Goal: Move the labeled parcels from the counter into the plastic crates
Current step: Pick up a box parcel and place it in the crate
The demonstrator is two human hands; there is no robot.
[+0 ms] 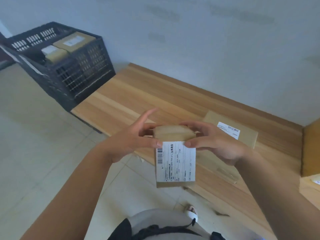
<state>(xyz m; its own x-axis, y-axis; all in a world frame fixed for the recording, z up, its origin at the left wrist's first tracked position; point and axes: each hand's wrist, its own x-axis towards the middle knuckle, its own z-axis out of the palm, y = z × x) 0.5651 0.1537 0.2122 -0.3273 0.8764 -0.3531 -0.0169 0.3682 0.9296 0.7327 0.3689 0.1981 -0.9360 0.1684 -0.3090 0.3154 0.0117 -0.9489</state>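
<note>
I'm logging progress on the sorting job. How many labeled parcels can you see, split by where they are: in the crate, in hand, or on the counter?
In the black crate: 2
Held by both hands, left hand and right hand: 1
Lying on the counter: 1
Total: 4

I see a pale blue-grey wall [199,40] rising straight from the far edge of the counter, with a few faint smudges across it. Pale floor tiles [34,144] run along the near edge and fill the left side. At the bottom I see a sandalled foot [191,211] on the tiles, and grey clothing [155,220] with a dark cord.
</note>
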